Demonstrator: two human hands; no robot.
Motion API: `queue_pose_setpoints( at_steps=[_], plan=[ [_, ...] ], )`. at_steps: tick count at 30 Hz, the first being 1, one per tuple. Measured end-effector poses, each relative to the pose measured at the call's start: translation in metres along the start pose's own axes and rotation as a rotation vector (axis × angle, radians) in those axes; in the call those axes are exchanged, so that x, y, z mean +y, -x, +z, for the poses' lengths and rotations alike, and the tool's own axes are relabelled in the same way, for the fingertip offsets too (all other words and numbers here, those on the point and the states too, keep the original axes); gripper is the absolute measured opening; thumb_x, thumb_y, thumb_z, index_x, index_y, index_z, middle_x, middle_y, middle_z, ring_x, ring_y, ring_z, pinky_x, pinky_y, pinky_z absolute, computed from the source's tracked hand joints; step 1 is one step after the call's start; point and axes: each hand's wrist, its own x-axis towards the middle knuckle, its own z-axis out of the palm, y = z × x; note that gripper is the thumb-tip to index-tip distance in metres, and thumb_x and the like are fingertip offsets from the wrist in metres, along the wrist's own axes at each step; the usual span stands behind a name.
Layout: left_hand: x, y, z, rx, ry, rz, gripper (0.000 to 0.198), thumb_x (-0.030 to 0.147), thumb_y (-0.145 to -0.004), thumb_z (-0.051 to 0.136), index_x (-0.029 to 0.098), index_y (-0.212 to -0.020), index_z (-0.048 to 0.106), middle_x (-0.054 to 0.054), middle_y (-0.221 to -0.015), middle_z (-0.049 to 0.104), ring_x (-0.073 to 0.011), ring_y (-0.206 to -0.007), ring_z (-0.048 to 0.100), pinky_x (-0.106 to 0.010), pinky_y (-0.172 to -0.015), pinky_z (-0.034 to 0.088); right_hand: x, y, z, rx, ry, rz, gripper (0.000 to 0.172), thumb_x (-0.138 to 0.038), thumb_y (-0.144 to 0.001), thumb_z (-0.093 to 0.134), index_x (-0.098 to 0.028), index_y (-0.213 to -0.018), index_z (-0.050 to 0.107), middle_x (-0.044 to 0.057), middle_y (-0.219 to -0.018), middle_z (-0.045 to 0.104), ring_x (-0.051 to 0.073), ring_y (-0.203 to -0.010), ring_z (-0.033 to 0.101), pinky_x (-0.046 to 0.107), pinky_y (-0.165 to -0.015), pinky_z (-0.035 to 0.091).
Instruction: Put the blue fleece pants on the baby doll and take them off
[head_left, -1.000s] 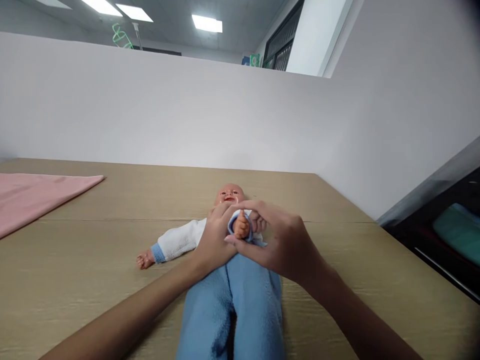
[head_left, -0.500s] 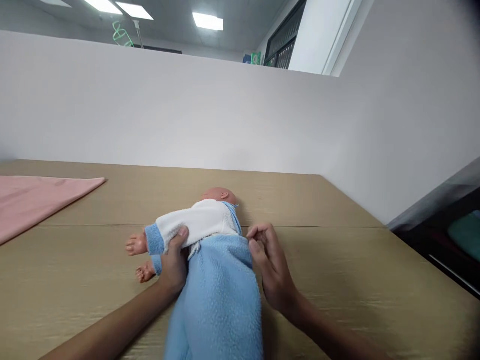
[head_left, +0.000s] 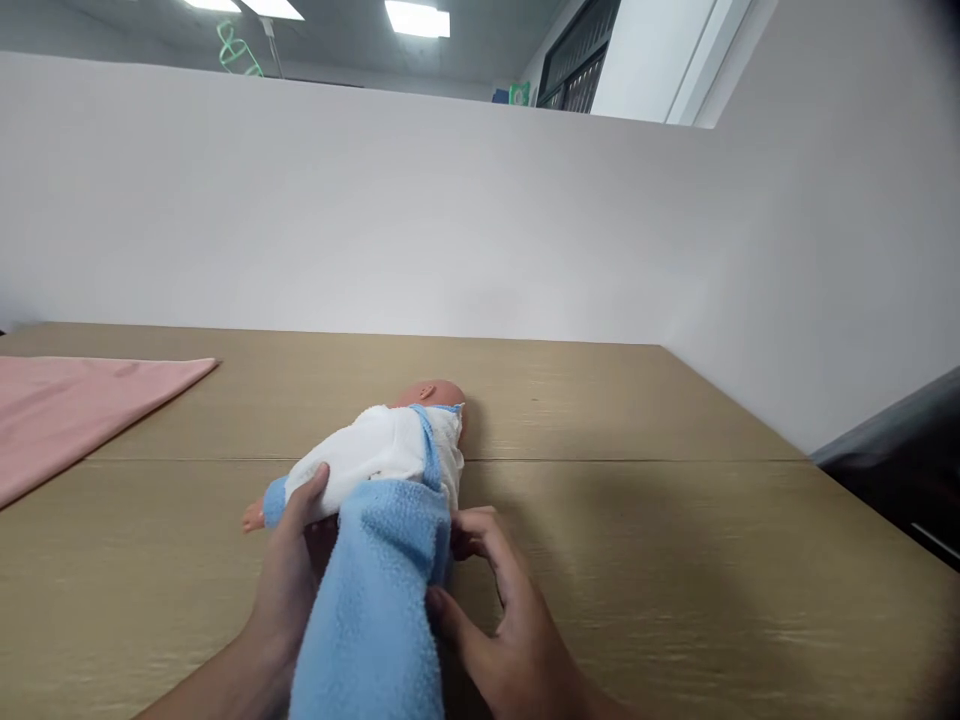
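Cataloguing from the middle outward, we are finding:

Doll point(head_left: 390, 450): lying on its side on the table point(head_left: 675, 520), just below the centre of the view. Its head point(head_left: 435, 392) is pointing to twelve o'clock, an ear showing and the face out of sight. Its legs, in blue fleece point(head_left: 375, 620), are running to six o'clock and off the bottom edge.

Left hand point(head_left: 292, 560): we are clasping the doll from nine o'clock, one digit pressing on the white sleeve point(head_left: 360, 460), the others tucked behind the body and hidden. A small doll hand point(head_left: 253, 517) is poking out at ten o'clock of our knuckles.

Right hand point(head_left: 510, 630): we are resting it against the doll from four o'clock, fingers loosely spread and half curled, thumb and fingertips touching the fleece near the waist, pinching nothing.

Cloth point(head_left: 67, 410), pink: lying flat at nine o'clock of the doll, well apart, running off the left edge.

Wall point(head_left: 480, 220), white: standing along the table's far edge at twelve o'clock and turning down the three o'clock side.

Unit point(head_left: 900, 470), dark: sitting at three o'clock beyond the table; we cannot tell what it is.
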Motion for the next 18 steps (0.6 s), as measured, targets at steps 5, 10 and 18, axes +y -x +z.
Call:
queue_pose_setpoints(
  at_steps=[5, 10, 18],
  plan=[
    [0.020, -0.009, 0.002, 0.145, 0.015, -0.016, 0.043, 0.038, -0.087, 0.070, 0.021, -0.127, 0.075, -0.004, -0.087, 0.085, -0.0353, -0.090, 0.082, -0.047, -0.080, 0.070, -0.008, -0.026, 0.008, -0.036, 0.086, -0.056, 0.018, -0.036, -0.089, 0.078, -0.026, -0.095, 0.065, 0.003, -0.104, 0.063, 0.027, -0.106, 0.060, 0.046, -0.105, 0.047],
    [0.031, -0.028, -0.002, 0.040, -0.002, 0.020, 0.044, 0.040, -0.090, 0.063, 0.021, -0.128, 0.073, -0.005, -0.102, 0.085, -0.0337, -0.104, 0.081, -0.046, -0.095, 0.067, -0.005, -0.037, 0.004, 0.082, -0.050, -0.119, 0.019, -0.041, -0.101, 0.065, -0.024, -0.094, 0.059, 0.006, -0.116, 0.059, 0.023, -0.112, 0.059, 0.038, -0.103, 0.047],
    [0.027, -0.076, -0.051, -0.061, -0.158, 0.278, 0.041, 0.039, -0.069, 0.083, 0.024, -0.106, 0.075, -0.005, -0.118, 0.084, -0.0362, -0.129, 0.070, -0.041, -0.106, 0.062, -0.002, -0.063, 0.005, 0.051, -0.169, 0.002, 0.032, -0.052, -0.106, 0.058, -0.026, -0.091, 0.046, -0.003, -0.084, 0.050, 0.016, -0.077, 0.050, 0.028, -0.071, 0.046]
  ],
)
